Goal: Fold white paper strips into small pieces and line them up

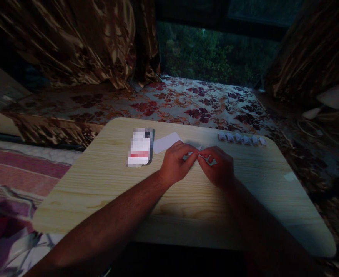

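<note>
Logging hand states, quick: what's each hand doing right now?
Left hand: closed, pinching a small white piece, seemingly paper.
Right hand: closed, pinching apparently the same piece, right against the left.

Single view: head camera, worn high on person, facing forward and down over table (94, 188). Near edge of tabletop low in frame, all four corners within view. Wearer's forearms (114, 215) rise from bottom edge; left hand (175, 163) and right hand (217, 165) close by, near centre. Floral cloth (198, 98) beyond, window (198, 54) farthest, at top. Tabletop's far edge slopes down rightward; view slightly tilted.
</note>
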A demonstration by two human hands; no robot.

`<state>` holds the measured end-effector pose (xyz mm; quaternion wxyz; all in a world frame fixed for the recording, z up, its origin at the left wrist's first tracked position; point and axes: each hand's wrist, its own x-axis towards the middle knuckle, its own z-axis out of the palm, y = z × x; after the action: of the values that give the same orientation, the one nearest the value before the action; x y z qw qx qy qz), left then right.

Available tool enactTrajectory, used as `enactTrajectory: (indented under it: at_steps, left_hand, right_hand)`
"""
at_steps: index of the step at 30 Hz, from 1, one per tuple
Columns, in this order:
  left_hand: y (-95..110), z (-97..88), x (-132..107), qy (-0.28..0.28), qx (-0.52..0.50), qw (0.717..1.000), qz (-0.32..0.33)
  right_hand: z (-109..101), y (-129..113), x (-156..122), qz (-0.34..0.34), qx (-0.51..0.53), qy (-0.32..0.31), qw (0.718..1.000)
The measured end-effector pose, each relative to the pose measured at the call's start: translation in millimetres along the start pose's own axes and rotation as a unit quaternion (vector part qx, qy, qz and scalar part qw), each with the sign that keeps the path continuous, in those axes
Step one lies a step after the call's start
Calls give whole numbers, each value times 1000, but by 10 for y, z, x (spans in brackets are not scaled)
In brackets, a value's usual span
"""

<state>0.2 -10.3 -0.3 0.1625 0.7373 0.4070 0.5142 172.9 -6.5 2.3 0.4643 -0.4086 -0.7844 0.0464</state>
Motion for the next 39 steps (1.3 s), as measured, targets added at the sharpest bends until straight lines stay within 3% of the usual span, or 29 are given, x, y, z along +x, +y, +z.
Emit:
enactTrajectory:
  at_steps: [22,27,34,39]
  left_hand:
    - [46,39,22,34,-101,991,-85]
    - [42,47,19,48,-104,985,-127]
    - [37,70,21,41,-165,962,-213]
    - [18,90,40,17,-278,920,-277]
  right_hand:
    - [15,1,0,-5,11,-17,1000]
    - [7,0,17,24,13,16,999]
    - [-7,8,16,75,71,0,995]
    - [-12,9,-5,134,41,1,990]
